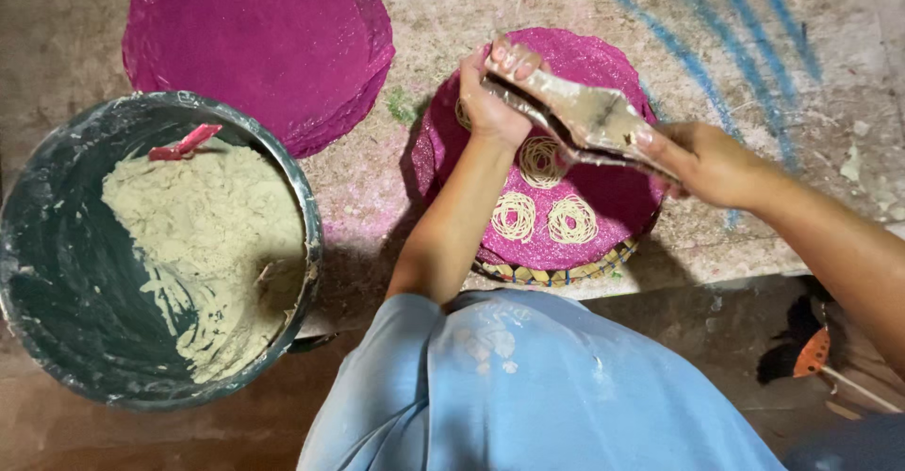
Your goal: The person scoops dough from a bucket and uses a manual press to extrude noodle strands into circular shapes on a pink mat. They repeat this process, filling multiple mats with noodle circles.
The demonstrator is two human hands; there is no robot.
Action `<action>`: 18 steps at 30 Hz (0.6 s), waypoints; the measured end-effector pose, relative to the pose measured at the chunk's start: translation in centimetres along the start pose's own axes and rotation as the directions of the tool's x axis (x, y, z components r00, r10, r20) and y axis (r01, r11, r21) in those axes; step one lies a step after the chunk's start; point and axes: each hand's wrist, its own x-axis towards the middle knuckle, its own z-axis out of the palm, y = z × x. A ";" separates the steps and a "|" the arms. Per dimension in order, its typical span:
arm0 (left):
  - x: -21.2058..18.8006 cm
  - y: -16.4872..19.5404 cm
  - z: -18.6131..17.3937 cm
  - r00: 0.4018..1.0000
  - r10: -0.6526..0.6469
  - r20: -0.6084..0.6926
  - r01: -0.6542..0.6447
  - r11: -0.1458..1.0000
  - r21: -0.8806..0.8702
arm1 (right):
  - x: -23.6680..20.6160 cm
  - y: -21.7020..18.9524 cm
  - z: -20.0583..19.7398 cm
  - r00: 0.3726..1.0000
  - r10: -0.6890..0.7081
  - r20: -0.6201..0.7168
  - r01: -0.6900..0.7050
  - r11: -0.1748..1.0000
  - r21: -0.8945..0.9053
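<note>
Light blue clothing (528, 386) nearest – left hand (495, 94) and right hand (712, 160) each grip a dough-smeared press (584, 117) above noodle coils (542, 212) on a magenta mat (603, 188).

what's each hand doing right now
Left hand: closed on one handle of the metal press.
Right hand: closed on the other handle.

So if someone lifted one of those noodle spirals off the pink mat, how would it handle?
The noodle spirals look freshly pressed from thin strands, so probably soft and floppy. Likely very light, and apt to sag or break apart if pinched. The textured pink mat may let them peel off easily.
</note>
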 end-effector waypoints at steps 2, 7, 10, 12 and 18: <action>0.9 -0.1 0.7 0.998 -0.004 0.056 0.005 1.000 -0.012 | 0.5 0.1 -0.3 0.996 0.031 -0.086 -0.037 0.997 -0.068; 1.3 1.8 0.7 0.887 -0.197 -0.417 0.283 0.947 0.155 | 1.5 1.3 0.3 0.968 -0.201 -0.153 0.216 0.972 0.093; -0.4 1.6 -1.6 0.785 -0.346 -0.515 0.617 0.519 0.592 | 1.8 2.5 0.5 0.957 -0.232 -0.172 0.256 0.958 0.133; -1.1 1.3 -3.1 0.736 -0.350 -0.579 0.671 0.269 0.691 | 2.1 3.0 0.7 0.936 -0.277 -0.218 0.311 0.940 0.142; -3.4 2.0 -3.2 0.796 -0.235 -0.558 0.565 -0.041 0.824 | 3.1 3.7 2.0 0.937 -0.214 -0.275 0.292 0.913 0.284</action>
